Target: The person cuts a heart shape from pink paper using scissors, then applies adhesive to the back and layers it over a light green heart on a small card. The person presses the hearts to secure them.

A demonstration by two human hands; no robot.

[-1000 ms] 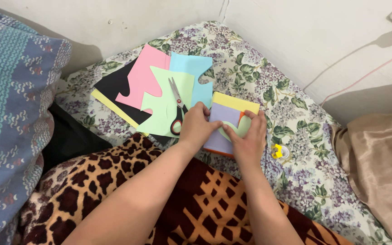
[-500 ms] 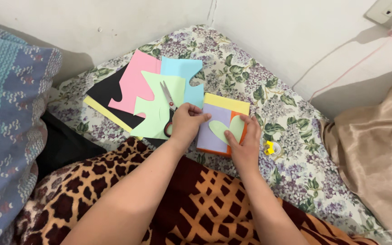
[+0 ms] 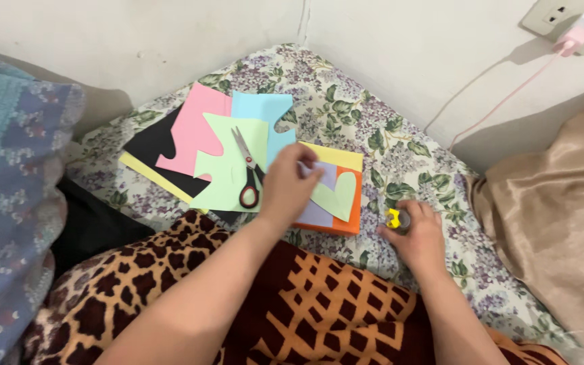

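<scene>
The left hand [image 3: 285, 189] lies flat on a small stack of coloured paper [image 3: 336, 192], its fingers [image 3: 300, 157] spread a little and pressing down, holding nothing; I judge this pressure keeps the pale green heart shape [image 3: 341, 196], just beside the fingertips, steady on the lilac sheet under it; an orange sheet and a yellow one show at the edges of the stack. The right hand [image 3: 417, 233] rests on the flowered bed cover [image 3: 400, 155], its fingers curled around a small yellow-capped object [image 3: 394, 217], perhaps a glue bottle; they seem closed on it, though the grip is partly hidden. Just beyond the left fingers lie red-handled scissors [image 3: 247, 172], closed, on a pile of cut sheets [image 3: 201, 145] in green, pink, blue and black; probably kept near for easy reach.
</scene>
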